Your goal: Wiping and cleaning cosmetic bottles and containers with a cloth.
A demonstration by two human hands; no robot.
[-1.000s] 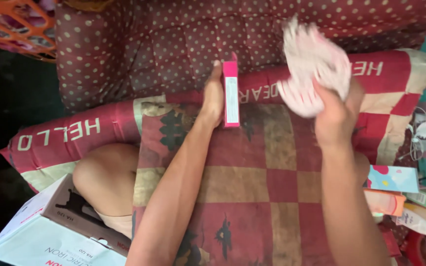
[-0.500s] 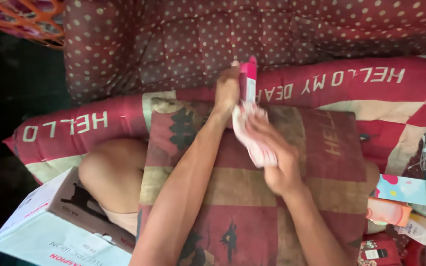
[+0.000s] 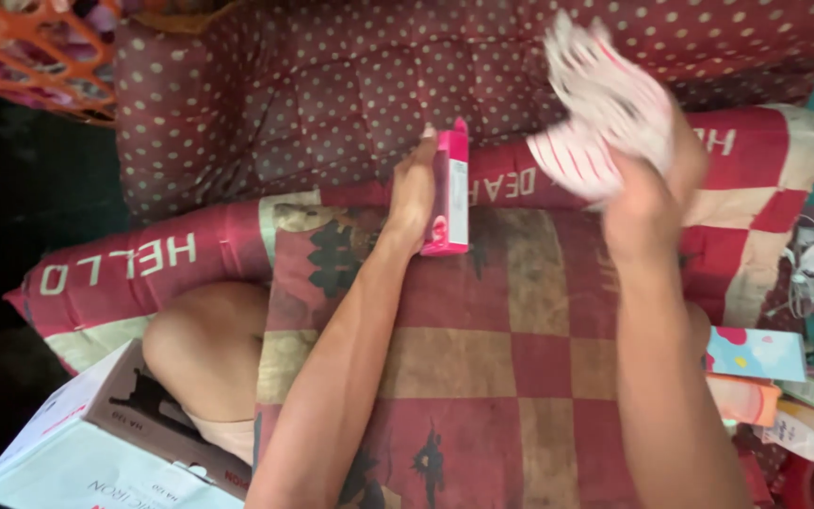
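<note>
Left hand point(image 3: 414, 193) grips pink box point(image 3: 451, 188) upright on cushion point(image 3: 482, 358) | right hand point(image 3: 647, 193) clutches striped cloth point(image 3: 605, 104), blurred, above-right of box | I'd steady box, wipe slowly.

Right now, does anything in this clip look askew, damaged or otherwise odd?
Nothing looks damaged or spilled. The left hand holds a pink box upright on the checked cushion; the right hand grips a crumpled, motion-blurred striped white sheet.

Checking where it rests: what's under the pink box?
The pink box stands on a checkered cushion, steadied by the left hand. Whatever lies beneath the cushion is covered.
</note>
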